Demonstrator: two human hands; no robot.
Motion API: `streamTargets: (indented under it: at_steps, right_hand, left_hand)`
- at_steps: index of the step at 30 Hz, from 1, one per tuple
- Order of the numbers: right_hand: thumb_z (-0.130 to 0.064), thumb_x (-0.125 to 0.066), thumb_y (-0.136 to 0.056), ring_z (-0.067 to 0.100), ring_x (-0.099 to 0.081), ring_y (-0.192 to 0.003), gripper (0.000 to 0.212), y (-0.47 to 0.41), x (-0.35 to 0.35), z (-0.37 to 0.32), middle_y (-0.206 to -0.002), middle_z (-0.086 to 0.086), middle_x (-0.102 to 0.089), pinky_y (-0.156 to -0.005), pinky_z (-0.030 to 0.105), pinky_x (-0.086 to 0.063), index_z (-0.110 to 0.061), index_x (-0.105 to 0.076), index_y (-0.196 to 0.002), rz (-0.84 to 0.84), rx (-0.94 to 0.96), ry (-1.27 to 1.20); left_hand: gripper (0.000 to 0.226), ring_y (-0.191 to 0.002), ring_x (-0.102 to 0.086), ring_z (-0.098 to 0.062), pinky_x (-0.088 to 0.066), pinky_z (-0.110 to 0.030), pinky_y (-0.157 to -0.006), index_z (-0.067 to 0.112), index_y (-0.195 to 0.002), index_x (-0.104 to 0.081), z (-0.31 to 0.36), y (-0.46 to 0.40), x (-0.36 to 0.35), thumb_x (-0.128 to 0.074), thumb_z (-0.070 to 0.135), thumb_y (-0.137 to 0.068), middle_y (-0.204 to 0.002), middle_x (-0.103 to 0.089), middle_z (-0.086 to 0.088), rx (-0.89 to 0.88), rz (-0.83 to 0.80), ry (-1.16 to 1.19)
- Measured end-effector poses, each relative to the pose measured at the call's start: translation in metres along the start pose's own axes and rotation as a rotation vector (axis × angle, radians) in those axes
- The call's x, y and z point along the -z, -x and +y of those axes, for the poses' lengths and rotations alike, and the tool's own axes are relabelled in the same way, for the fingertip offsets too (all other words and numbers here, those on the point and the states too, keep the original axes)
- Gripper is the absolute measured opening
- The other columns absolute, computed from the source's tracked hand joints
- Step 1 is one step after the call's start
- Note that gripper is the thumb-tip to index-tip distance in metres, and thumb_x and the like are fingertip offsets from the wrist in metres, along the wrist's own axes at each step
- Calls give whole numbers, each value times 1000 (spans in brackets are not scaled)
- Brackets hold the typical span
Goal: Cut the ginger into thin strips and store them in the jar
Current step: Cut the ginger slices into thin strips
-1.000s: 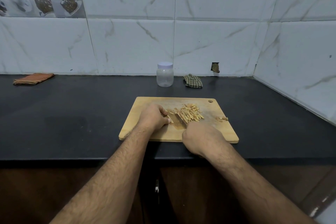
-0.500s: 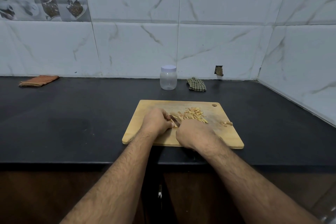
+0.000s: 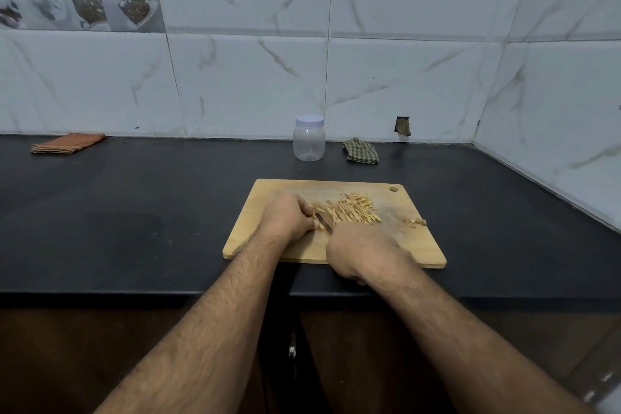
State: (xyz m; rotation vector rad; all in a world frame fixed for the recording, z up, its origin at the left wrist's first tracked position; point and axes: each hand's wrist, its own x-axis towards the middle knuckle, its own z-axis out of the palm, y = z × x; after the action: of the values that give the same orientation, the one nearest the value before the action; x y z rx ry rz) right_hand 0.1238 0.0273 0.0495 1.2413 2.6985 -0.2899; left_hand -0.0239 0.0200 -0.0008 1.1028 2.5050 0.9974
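A wooden cutting board (image 3: 265,228) lies on the black counter. A pile of thin ginger strips (image 3: 353,210) sits in its middle. My left hand (image 3: 285,217) has curled fingers holding down a small ginger piece just left of the pile; the piece is mostly hidden. My right hand (image 3: 363,254) grips a knife (image 3: 324,222), whose blade shows between the two hands. A clear plastic jar (image 3: 309,138) with a white lid on stands behind the board near the wall.
Small ginger scraps (image 3: 415,221) lie near the board's right edge. A checked cloth (image 3: 361,151) is right of the jar. A folded orange cloth (image 3: 67,143) lies at the far left. The tiled wall forms a corner at the right.
My right hand with the knife has shifted left and closer to my left hand. The blade, broad in view a second ago, now shows only as a short sliver.
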Motion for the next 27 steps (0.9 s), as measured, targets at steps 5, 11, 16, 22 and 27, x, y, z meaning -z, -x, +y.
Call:
streamTargets:
  at_steps: [5,11,16,22,27]
  right_hand:
    - [-18,-49,-96,25,-60,-97,28,15,-12,13,-113,7,-63,-82,38,-52,-12,-60,-122,-9,-10,-32]
    - [-20,-54,-96,23,-61,-99,28,19,-17,15,-113,5,-63,-81,37,-52,-14,-60,-123,20,-38,-66]
    - [-18,-50,-97,25,-60,-103,30,14,-12,10,-120,8,-63,-80,36,-48,-12,-60,-125,21,-23,-6]
    - [-17,-46,-99,26,-59,-111,31,6,-7,4,-125,8,-62,-83,36,-45,-11,-59,-126,55,-11,24]
    - [-17,-47,-98,25,-59,-108,32,-1,-5,7,-124,8,-62,-82,34,-47,-12,-60,-127,76,-41,31]
  left_hand:
    - [13,-87,-60,-12,-47,-25,-78,25,-79,-67,0,1,0,-79,22,-81,-81,-64,9,-9,3,-5]
    - [11,-90,-61,-12,-49,-26,-82,21,-90,-72,0,1,1,-79,23,-81,-87,-66,8,-15,4,-6]
    - [10,-92,-62,-12,-50,-27,-83,23,-88,-71,-1,0,0,-79,23,-81,-89,-67,7,-14,5,-5]
    - [13,-92,-63,-12,-51,-28,-84,21,-91,-72,-2,-1,-1,-79,23,-80,-94,-71,4,-18,12,-5]
    - [13,-89,-63,-11,-48,-26,-78,21,-91,-73,-4,-2,-2,-79,24,-80,-91,-70,6,-17,19,-2]
